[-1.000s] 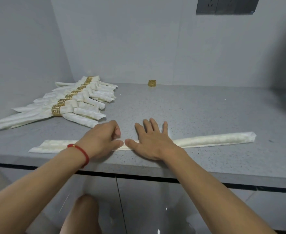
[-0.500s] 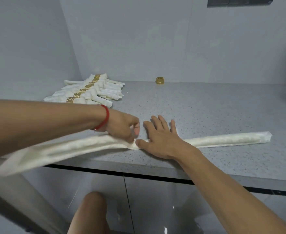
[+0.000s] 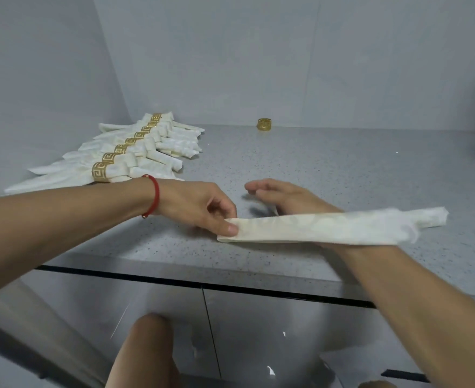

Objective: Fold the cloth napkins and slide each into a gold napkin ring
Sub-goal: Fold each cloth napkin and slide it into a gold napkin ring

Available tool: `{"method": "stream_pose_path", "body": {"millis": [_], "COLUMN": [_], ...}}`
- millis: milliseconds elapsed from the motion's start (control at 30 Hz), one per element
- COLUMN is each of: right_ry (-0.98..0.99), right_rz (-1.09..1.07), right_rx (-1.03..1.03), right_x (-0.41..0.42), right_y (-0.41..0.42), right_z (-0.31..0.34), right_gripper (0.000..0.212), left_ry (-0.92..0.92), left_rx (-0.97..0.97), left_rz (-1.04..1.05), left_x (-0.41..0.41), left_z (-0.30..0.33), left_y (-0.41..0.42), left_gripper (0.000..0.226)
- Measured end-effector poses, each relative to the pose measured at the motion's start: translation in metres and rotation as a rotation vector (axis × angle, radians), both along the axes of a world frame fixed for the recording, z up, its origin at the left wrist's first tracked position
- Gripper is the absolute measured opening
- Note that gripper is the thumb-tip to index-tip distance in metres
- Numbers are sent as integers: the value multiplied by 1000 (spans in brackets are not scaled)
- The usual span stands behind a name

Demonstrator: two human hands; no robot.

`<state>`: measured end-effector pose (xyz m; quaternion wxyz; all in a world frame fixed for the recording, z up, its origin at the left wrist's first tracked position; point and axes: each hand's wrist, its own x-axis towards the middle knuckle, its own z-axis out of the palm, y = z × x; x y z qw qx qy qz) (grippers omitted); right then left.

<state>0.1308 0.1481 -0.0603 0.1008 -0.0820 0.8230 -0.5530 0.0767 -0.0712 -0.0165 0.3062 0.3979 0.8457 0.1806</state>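
Observation:
A cream cloth napkin, rolled into a long strip, lies doubled over on the grey counter, its fold at the left. My left hand, with a red cord at the wrist, pinches the napkin at that fold. My right hand hovers just behind the strip with fingers straight and relaxed, and the upper layer crosses over my right wrist. One loose gold napkin ring stands at the back of the counter by the wall.
A fanned row of several finished napkins in gold rings lies at the back left of the counter. Grey walls close the back and left. The counter's front edge runs just below my hands, with glossy cabinet doors under it.
My left hand carried the napkin's left half over to the right, laying it on the right half. My right hand lifted off the strip's middle.

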Motion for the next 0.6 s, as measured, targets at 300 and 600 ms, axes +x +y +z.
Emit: {"method": "stream_pose_path", "body": {"millis": [300,600], "right_ry": [-104,-114], "right_rz": [178,147], "right_rx": [730,1111], "right_x": [19,11], "right_y": [72,36], "right_z": [58,52], "right_gripper": [30,36], "left_ry": [156,271], "left_rx": [-159,-212], "left_rz": [-142,-91], "left_x": [-16,-16], "left_z": [1,-6], "left_y": [16,22], "left_gripper": [31,42]}}
